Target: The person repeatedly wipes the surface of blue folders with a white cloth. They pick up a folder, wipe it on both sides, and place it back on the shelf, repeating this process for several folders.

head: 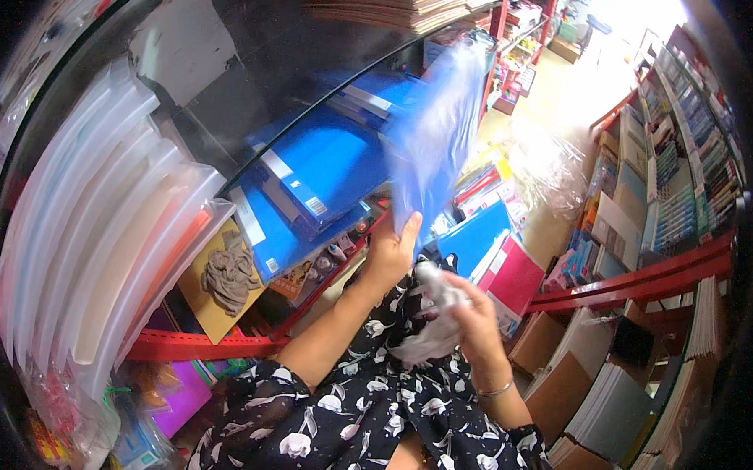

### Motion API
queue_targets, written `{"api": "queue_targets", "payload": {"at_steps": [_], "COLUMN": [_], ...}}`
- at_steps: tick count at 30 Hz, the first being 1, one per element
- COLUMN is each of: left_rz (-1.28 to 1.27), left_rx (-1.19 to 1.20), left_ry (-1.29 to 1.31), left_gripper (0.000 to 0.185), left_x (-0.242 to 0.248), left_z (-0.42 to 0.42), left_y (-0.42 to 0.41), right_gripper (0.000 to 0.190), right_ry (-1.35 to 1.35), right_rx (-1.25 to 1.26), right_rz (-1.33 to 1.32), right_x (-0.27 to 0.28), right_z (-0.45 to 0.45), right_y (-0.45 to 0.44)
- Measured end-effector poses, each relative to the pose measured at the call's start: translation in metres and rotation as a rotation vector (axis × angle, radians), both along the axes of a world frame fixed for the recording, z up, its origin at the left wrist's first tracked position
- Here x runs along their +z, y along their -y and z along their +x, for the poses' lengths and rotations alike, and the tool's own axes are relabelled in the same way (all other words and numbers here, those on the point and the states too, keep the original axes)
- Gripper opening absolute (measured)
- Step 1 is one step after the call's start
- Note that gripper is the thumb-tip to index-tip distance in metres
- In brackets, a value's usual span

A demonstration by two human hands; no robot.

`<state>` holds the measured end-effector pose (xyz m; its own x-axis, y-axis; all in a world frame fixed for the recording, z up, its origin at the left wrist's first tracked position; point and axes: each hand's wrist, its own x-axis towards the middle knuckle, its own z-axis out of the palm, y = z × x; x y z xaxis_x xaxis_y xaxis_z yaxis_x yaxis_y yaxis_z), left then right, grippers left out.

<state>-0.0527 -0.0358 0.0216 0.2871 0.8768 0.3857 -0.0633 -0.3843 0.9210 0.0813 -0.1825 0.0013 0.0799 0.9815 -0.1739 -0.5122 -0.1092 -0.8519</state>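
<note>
My left hand (391,251) grips the lower end of a blue item in clear plastic wrap (434,137), blurred and held up in front of me. In my right hand (474,312) is a crumpled pale grey cloth (439,319), bunched between thumb and fingers and hanging down, close to the wrapped item's lower end. Stacked blue folders (329,163) with white labels lie on the glass shelf to the left. Beside them, a bunched brown-grey cloth (230,276) rests on a yellow board (206,303). Below my hands are another blue folder (477,239) and a red folder (513,275).
Translucent plastic sleeves (112,223) stand at the left, near a red shelf rail (201,346). Shelves of pens (680,204) and cardboard-coloured files (562,388) line the right. Clear plastic wrapping (552,173) lies on the aisle floor ahead.
</note>
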Motion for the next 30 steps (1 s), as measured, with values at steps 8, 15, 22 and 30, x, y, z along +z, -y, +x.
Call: {"api": "queue_targets", "payload": {"at_steps": [8,15,22,30], "left_rz": [0.824,0.58,0.511,0.062], "left_rx": [0.045,0.325,0.516,0.337], "left_ry": [-0.775,-1.092,-1.478,-1.543], "left_gripper": [0.061,0.08,0.085,0.088], "left_x": [0.067,0.088,0.063,0.022], "left_z": [-0.072,-0.136,-0.09,-0.067], "left_y": [0.023,0.054,-0.034,-0.095], "right_gripper": [0.051,0.058,0.043,0.039], "right_ry": [-0.071,-0.123,-0.316,-0.448], "right_rx": [-0.428,-0.558,-0.507,-0.682], "right_rz": [0.126,0.091,0.107,0.205], "right_x": [0.004,-0.012,-0.041,-0.037], "right_z": [0.082,0.102,0.128,0.13], "right_y": [0.019,0.021,0.008,0.003]}}
